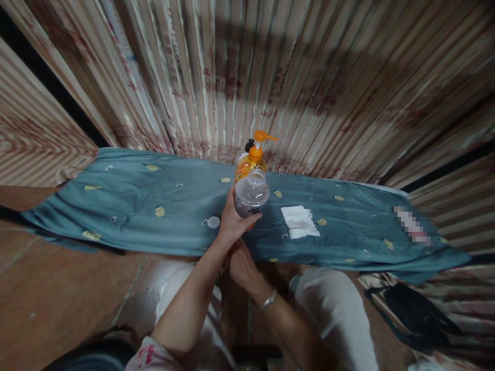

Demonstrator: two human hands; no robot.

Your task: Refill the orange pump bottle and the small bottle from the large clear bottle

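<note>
My left hand (235, 220) is wrapped round a clear plastic bottle (252, 195) with a wide body and an uncapped neck, held above the cloth. Dark print shows low on its side. Below and behind the left wrist, my right hand (244, 267), with a silver bracelet at its wrist, looks closed. Its fingertips are partly hidden, so what they hold, if anything, does not show. Just beyond the clear bottle stands an orange pump bottle (255, 164), and a black pump top (249, 145) shows behind it. A round white cap (213, 222) lies left of my left hand.
A teal patterned cloth (131, 206) covers the long narrow table. Right of the bottles lies a folded white cloth (299, 222). A blurred-out item (412, 225) is near the right end. Pleated curtain (270, 67) hangs behind, and a dark bag (417, 314) sits at lower right.
</note>
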